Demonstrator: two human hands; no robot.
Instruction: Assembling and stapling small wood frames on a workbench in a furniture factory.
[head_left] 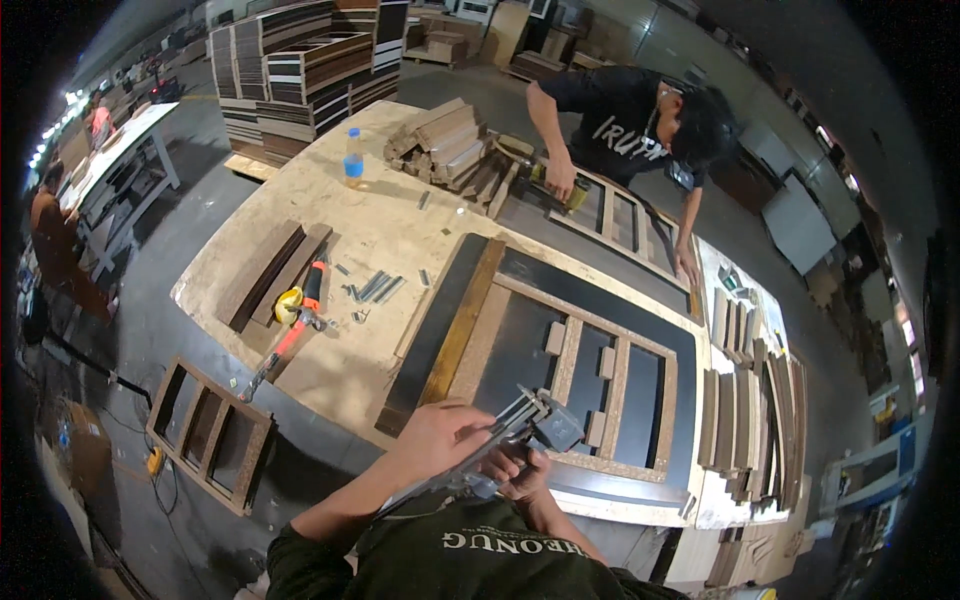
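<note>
Both hands meet close below the camera, above the near edge of the workbench point(330, 385); the left hand point(437, 432) lies on top of a grey nail gun point(535, 420) with fingers bent over its body, and the right hand point(512, 468) is clenched around the grip from under; the tool hangs in the air over the near corner of a pale wooden frame point(610, 385), which rests on a dark panel point(640, 330); I judge the frame as mostly assembled, because its rails and small blocks sit already in place, but I cannot tell which joints are fastened; loose strips of staples point(378, 287) and an orange-handled tool point(300, 320) lie to the left, so more fastening is probably left; another frame point(210, 430) leans at the bench side, seemingly finished; across the bench a co-worker point(640, 130) presses a tool on a second frame; free room for moving is mainly on the bare board at the left, while stacked slats point(750, 410) crowd the right edge, and a pile of wood blocks point(450, 150) with a plastic bottle point(353, 158) fills the far part.
</note>
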